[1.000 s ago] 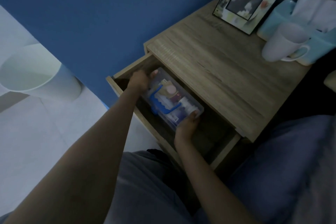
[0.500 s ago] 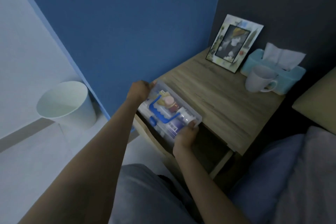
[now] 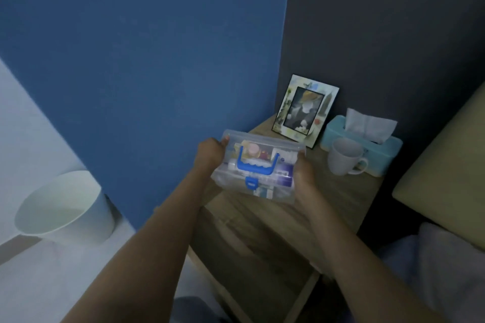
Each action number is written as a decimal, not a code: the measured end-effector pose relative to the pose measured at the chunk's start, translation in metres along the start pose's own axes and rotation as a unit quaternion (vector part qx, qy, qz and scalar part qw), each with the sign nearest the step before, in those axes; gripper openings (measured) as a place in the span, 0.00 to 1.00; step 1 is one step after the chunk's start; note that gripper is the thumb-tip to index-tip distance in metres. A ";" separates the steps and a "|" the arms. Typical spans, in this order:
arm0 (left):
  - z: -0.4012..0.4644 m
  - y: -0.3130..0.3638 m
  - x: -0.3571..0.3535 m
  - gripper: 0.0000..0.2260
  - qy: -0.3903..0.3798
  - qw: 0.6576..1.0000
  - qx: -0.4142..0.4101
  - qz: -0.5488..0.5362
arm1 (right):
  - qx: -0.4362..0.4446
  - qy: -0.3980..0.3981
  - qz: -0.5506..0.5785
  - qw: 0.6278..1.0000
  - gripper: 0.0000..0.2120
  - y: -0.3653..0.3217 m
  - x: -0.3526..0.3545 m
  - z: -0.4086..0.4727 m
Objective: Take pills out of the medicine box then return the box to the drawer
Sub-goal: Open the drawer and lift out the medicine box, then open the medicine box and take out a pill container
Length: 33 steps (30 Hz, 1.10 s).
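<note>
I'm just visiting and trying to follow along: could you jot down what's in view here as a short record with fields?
Setting: wooden nightstand in a dim room, against a blue wall
Held item: clear medicine box with blue handle and latch, lid shut
Left hand: gripping the box's left end
Right hand: gripping the box's right end
Box position: held in the air above the nightstand
Drawer: open below, dark inside
On the nightstand: picture frame, white mug, teal tissue box
On the floor: white bin
</note>
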<state>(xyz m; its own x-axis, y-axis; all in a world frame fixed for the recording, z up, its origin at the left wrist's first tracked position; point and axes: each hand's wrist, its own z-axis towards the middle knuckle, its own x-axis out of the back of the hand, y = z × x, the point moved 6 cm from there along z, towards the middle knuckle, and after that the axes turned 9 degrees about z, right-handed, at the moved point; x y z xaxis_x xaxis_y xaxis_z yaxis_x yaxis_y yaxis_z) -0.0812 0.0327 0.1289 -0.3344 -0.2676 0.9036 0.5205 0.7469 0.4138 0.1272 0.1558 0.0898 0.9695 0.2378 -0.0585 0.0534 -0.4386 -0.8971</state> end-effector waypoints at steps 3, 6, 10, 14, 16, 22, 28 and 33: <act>0.018 0.014 -0.023 0.31 0.009 1.000 0.003 0.011 | 0.030 0.004 -0.034 0.999 0.22 -0.018 0.010 0.033; 0.029 0.023 -0.038 0.30 0.022 0.999 0.013 0.030 | 0.057 -0.001 -0.095 0.994 0.21 -0.028 0.014 0.061; 0.037 0.024 -0.052 0.30 0.039 0.999 0.025 0.018 | 0.030 -0.019 -0.111 0.993 0.22 -0.026 0.015 0.087; 0.037 0.028 -0.058 0.29 0.075 0.996 0.028 0.029 | 0.004 -0.051 -0.046 0.998 0.22 -0.014 0.016 0.102; 0.037 0.029 -0.059 0.29 0.078 0.996 0.035 0.024 | -0.005 -0.084 -0.034 0.996 0.21 -0.008 0.016 0.102; -0.011 0.036 -0.042 0.19 0.273 0.952 -0.044 -0.133 | 0.038 -0.101 -0.016 0.994 0.19 -0.003 0.019 0.098; -0.067 0.055 -0.094 0.25 0.207 0.952 -0.086 -0.207 | 0.048 -0.103 -0.024 0.993 0.19 -0.003 0.020 0.096; -0.049 0.049 -0.145 0.32 -0.015 0.965 0.032 -0.261 | 0.063 -0.083 -0.029 0.994 0.18 -0.005 0.017 0.095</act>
<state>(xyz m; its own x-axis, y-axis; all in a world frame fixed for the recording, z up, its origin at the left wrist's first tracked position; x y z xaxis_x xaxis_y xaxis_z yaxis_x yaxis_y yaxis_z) 0.0310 0.0781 0.0233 -0.5601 -0.6011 0.5701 0.2253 0.5517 0.8030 0.1208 0.2439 0.0516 0.9126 0.4033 -0.0678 0.0671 -0.3113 -0.9479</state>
